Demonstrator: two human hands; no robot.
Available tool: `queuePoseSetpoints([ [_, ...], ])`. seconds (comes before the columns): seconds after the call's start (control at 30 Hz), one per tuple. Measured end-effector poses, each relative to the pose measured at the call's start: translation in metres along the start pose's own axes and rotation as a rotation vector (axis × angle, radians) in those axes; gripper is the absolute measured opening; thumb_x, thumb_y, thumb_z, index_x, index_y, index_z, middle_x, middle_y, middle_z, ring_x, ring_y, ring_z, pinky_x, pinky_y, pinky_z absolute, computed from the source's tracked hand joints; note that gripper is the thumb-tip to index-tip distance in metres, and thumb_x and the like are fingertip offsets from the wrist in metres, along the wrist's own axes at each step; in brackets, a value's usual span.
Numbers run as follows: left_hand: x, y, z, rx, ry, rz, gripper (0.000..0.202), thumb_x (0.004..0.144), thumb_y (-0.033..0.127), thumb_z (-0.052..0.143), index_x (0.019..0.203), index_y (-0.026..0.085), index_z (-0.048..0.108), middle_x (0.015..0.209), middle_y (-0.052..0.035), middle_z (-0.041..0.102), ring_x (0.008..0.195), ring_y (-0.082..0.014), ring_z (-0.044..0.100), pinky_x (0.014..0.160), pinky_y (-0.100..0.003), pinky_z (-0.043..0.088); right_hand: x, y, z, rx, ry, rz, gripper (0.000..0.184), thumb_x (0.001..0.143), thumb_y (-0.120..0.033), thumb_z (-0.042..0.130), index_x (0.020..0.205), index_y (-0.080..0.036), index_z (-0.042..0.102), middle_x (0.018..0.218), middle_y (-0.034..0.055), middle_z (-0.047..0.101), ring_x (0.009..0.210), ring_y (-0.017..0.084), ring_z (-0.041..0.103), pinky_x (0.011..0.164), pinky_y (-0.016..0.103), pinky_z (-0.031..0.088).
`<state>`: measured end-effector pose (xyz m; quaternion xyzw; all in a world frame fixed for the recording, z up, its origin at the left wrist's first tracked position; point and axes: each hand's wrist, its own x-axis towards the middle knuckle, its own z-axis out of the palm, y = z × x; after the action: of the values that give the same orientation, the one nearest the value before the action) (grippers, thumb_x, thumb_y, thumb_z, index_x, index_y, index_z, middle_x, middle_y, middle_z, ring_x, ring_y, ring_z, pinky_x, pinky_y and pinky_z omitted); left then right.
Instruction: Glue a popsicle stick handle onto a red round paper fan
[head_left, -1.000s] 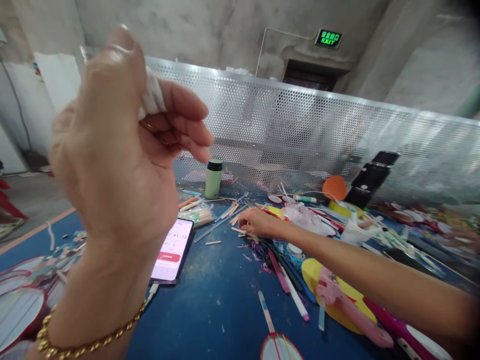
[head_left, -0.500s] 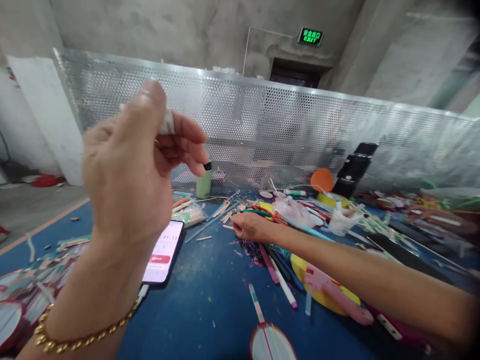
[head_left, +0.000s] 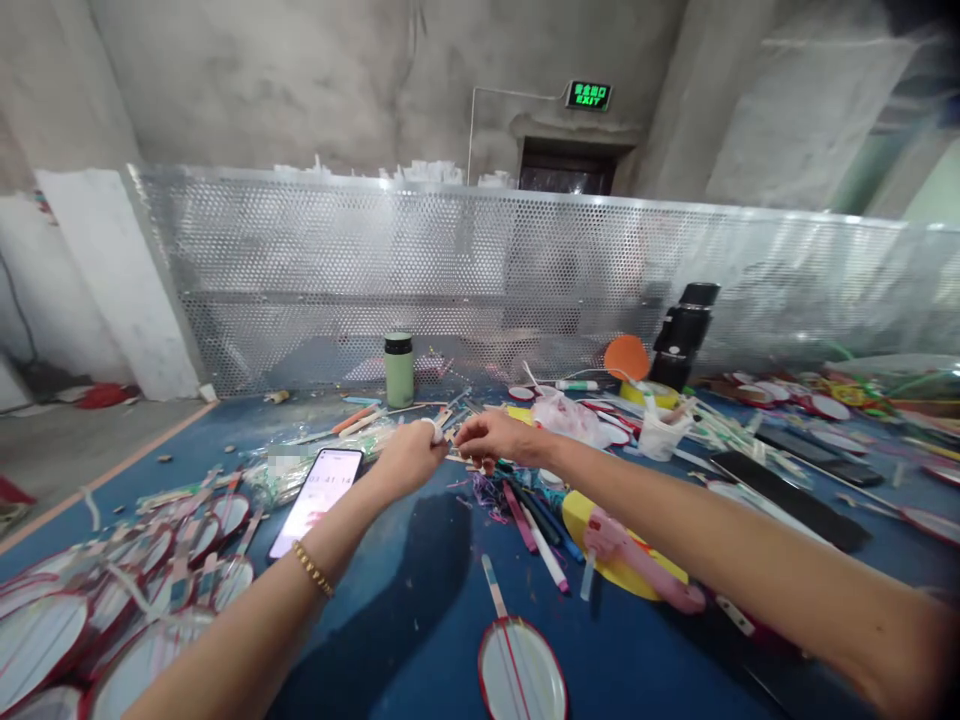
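Observation:
Both my arms reach out over a blue table (head_left: 420, 620). My left hand (head_left: 409, 458), a gold bracelet on its wrist, is closed around a small white wad that shows at the knuckles. My right hand (head_left: 491, 437) is right beside it, fingers pinched over the pile of wooden sticks (head_left: 457, 415); what it pinches is too small to make out. A phone (head_left: 315, 490) with a lit screen lies left of my left arm. A small round paper fan (head_left: 521, 670) on a stick lies near the front edge.
A perforated metal screen (head_left: 525, 270) walls off the table's far side. A green bottle (head_left: 398, 370) and a black flask (head_left: 682, 335) stand before it. A pink glue gun (head_left: 637, 560) lies on a yellow disc. Finished fans (head_left: 90, 620) pile at left. Craft scraps litter the right.
My left hand has dropped from close to the camera down to the table, meeting my right hand. The view has tilted and pulled back a little.

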<state>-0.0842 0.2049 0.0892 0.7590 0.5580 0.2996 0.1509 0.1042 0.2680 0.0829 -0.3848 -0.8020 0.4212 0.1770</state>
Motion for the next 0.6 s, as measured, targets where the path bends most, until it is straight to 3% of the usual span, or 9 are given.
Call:
queuePoseSetpoints([
  [0.13, -0.003, -0.006, 0.019, -0.096, -0.081, -0.045, 0.019, 0.082, 0.022, 0.057, 0.065, 0.017, 0.064, 0.06, -0.0017, 0.068, 0.051, -0.0147, 0.065, 0.053, -0.023, 0.043, -0.011, -0.006, 0.004, 0.085, -0.021, -0.004, 0.014, 0.075, -0.026, 0.068, 0.084, -0.015, 0.068, 0.061, -0.0039, 0.062, 0.052, 0.01, 0.058, 0.047, 0.021, 0.05],
  [0.3, -0.01, -0.003, 0.026, -0.143, -0.091, -0.086, 0.021, 0.081, 0.021, 0.056, 0.062, 0.018, 0.062, 0.057, -0.0013, 0.067, 0.052, -0.0156, 0.065, 0.054, -0.023, 0.044, -0.022, -0.006, 0.01, 0.077, -0.021, -0.004, 0.01, 0.074, -0.022, 0.065, 0.08, -0.014, 0.068, 0.059, -0.0043, 0.061, 0.047, 0.008, 0.054, 0.044, 0.02, 0.046],
  [0.6, -0.025, 0.0, 0.035, -0.228, -0.147, -0.113, 0.023, 0.078, 0.022, 0.053, 0.055, 0.019, 0.055, 0.052, 0.0, 0.063, 0.049, -0.0156, 0.064, 0.05, -0.023, 0.042, -0.031, -0.002, 0.01, -0.224, -0.054, 0.05, 0.013, 0.077, -0.012, 0.06, 0.085, -0.013, 0.071, 0.058, -0.0045, 0.062, 0.047, 0.009, 0.055, 0.049, 0.021, 0.046],
])
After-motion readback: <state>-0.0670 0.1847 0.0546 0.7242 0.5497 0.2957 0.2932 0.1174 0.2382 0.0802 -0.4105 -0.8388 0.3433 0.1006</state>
